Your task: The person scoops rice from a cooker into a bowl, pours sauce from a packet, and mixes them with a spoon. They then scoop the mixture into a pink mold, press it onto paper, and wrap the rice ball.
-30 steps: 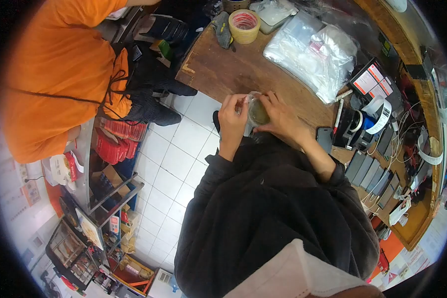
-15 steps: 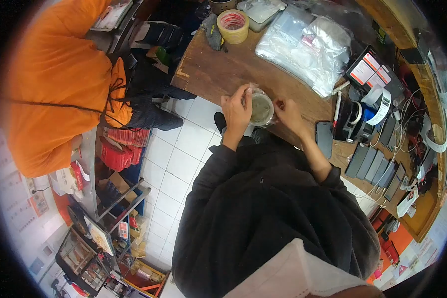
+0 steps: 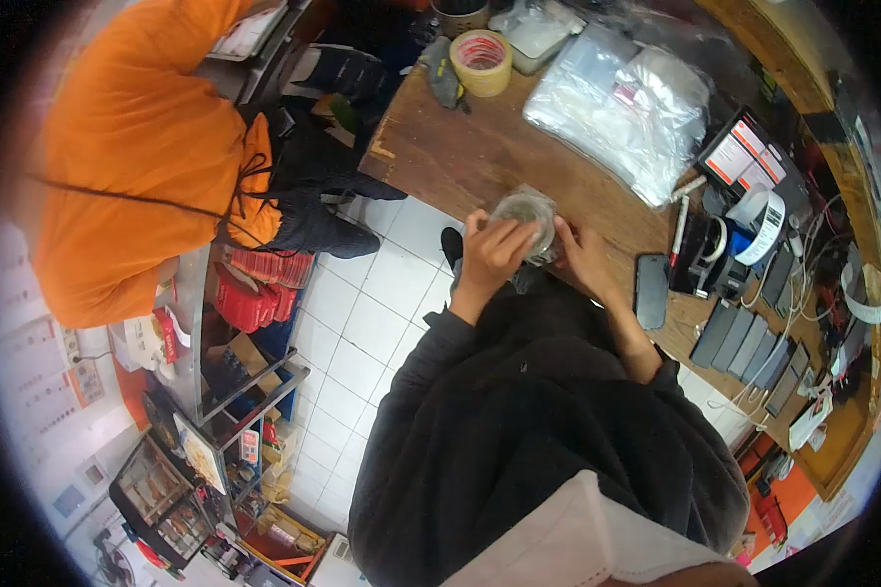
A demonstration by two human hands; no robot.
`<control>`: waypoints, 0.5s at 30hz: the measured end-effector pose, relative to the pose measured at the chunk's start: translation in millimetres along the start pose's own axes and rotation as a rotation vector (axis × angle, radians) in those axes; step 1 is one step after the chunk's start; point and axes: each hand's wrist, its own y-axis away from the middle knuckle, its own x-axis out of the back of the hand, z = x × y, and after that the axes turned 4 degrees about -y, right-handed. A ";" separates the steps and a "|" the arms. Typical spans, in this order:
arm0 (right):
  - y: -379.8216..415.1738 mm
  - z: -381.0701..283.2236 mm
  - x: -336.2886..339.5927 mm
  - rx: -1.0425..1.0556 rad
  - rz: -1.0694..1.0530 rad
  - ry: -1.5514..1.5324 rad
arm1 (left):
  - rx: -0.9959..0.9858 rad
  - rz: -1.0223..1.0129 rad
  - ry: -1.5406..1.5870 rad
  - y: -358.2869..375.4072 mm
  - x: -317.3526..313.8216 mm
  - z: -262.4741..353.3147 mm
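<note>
A round, pale greenish thing in clear plastic wrap point(image 3: 524, 207) is held at the front edge of the wooden table. My left hand point(image 3: 499, 256) grips it from the near left, fingers lying across its top. On the opposite side, my right hand point(image 3: 582, 259) has its fingertips closed at the rim and the plastic there. The thumb side of the right hand faces the round thing, and what those fingertips pinch is partly hidden. A dark smartphone point(image 3: 651, 291) lies on the table to the right of my right hand.
The wooden table point(image 3: 440, 157) bears a yellow tape roll point(image 3: 481, 63), a stack of clear plastic bags point(image 3: 617, 108), a tape dispenser point(image 3: 705, 249) and several phones point(image 3: 739, 338) among cables. At left stands a person in orange point(image 3: 147, 166), beside a metal shelf point(image 3: 250, 386).
My left fingers have moved from the side of the round thing onto its top. My right fingertips have come in to its rim. The whole view has shifted slightly.
</note>
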 end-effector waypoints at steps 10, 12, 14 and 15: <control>52.2 -15.5 9.2 0.166 0.186 -0.169 | 0.141 -0.245 0.384 -2.3 47.2 19.2; 57.8 -11.1 4.7 0.174 -0.182 -0.174 | 0.205 -0.333 0.460 2.5 48.2 21.8; 66.2 -20.7 6.7 0.202 -0.160 -0.227 | 0.262 -0.417 0.531 0.0 51.5 20.3; 70.2 -29.7 9.6 0.228 -0.154 -0.277 | 0.403 -0.392 0.660 -4.4 56.7 19.9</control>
